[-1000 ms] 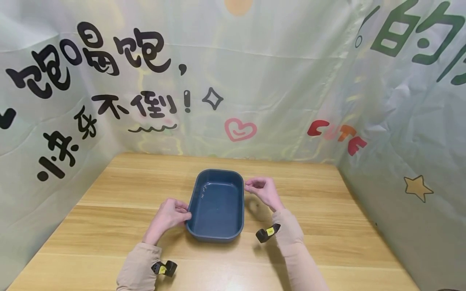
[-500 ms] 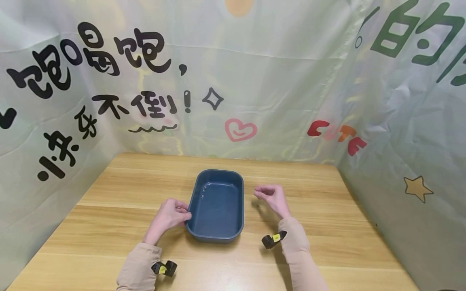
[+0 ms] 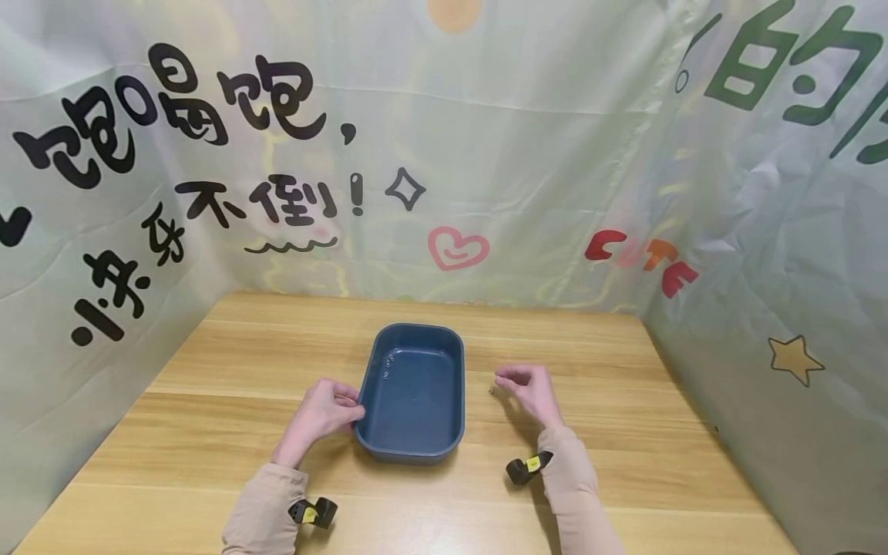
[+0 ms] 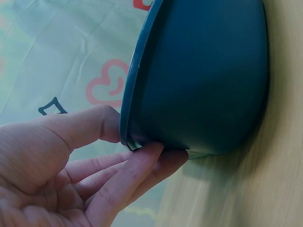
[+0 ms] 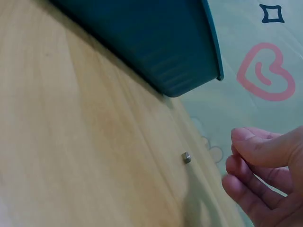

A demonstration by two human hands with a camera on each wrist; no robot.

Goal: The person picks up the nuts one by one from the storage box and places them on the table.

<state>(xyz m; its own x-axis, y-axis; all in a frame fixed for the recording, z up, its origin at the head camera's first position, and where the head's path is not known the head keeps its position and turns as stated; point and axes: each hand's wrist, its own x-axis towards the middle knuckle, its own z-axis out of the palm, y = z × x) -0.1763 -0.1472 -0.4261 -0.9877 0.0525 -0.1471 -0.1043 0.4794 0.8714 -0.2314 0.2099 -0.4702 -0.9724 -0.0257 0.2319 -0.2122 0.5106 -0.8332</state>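
A dark blue rectangular plastic bin [image 3: 415, 408] stands in the middle of the table. My left hand [image 3: 326, 407] pinches its near left rim, thumb on top and fingers beneath the lip, as the left wrist view shows on the bin [image 4: 208, 80]. Several small shiny metal pieces [image 3: 386, 375] lie inside along the left wall. To the right of the bin, a small metal nut [image 5: 186, 157] sits on the wood. Over it hovers my right hand [image 3: 530, 389], with fingers bent and thumb near the index finger. In the right wrist view nothing shows between those fingertips [image 5: 242, 134].
The wooden table [image 3: 277, 354] is bordered by printed fabric walls [image 3: 541, 193] at the back and both sides. A tiny dark speck [image 3: 717, 427] shows near the right edge. A wrist camera [image 3: 530, 466] sits on the right sleeve.
My right hand has moved from beside the bin's right rim to the right and nearer me, close over the nut. The left hand and the bin stay where they were.
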